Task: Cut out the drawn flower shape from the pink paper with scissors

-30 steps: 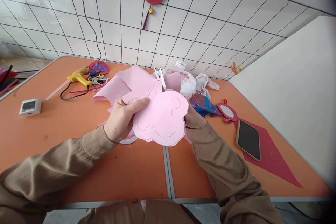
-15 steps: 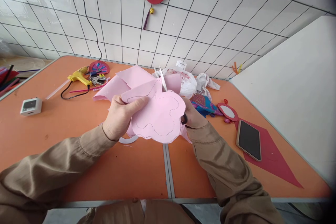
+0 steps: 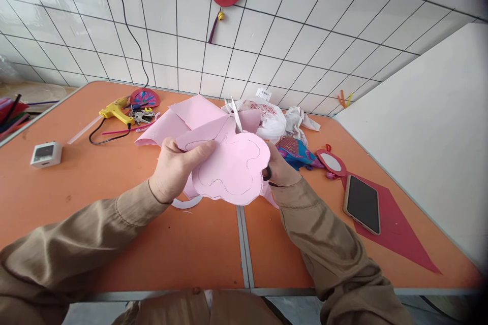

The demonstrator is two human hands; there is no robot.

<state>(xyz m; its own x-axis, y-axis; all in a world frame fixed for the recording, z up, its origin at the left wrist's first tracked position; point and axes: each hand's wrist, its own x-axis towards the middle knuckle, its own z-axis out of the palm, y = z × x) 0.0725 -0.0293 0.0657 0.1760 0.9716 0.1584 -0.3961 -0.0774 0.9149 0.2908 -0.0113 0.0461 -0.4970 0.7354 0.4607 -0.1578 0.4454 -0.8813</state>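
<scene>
A pink sheet (image 3: 231, 167) with a drawn wavy, flower-like outline is held up above the table. My left hand (image 3: 177, 165) pinches its left side, thumb on top. The sheet's lower and right edges are cut in scallops. My right hand (image 3: 282, 165) is closed round scissors (image 3: 237, 116), partly behind the sheet. Their blades stick up at the sheet's upper edge, a little apart, and one black handle loop shows by my fingers. More pink material (image 3: 196, 111) spreads behind.
Left on the orange table (image 3: 171, 254) are a yellow glue gun (image 3: 117, 111), keys (image 3: 141, 116) and a small white device (image 3: 46, 154). A phone (image 3: 362, 203) lies on red sheet material (image 3: 400, 233) at right. Behind are a plastic bag (image 3: 271, 119) and patterned blue fabric (image 3: 299, 155).
Hardly anything differs. The lower edge of the pink sheet has risen slightly; both hands and the scissors stay in nearly the same place.
</scene>
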